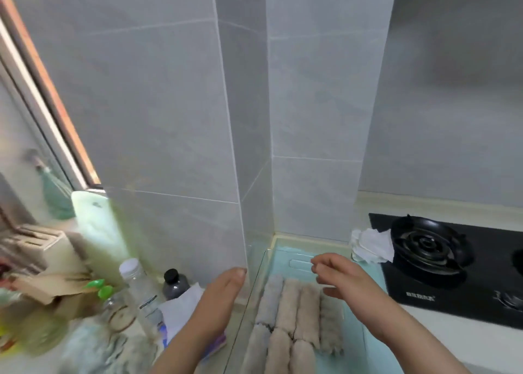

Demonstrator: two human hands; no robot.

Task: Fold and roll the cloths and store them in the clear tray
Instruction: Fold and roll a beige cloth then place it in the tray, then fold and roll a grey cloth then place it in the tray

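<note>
The clear tray [256, 263] sits tight in the corner, with the tiled pillar [240, 147] just beside its left wall and the back wall behind it, so hands can only come in from above or from the near side. Rolled cloths [291, 311] fill its left and middle, leaving bare tray floor at the far end and along the right. Bottles [138, 286] and clutter crowd the surface on the left; a crumpled white cloth [372, 245] and the black stove [452, 260] stand on the right.
</note>
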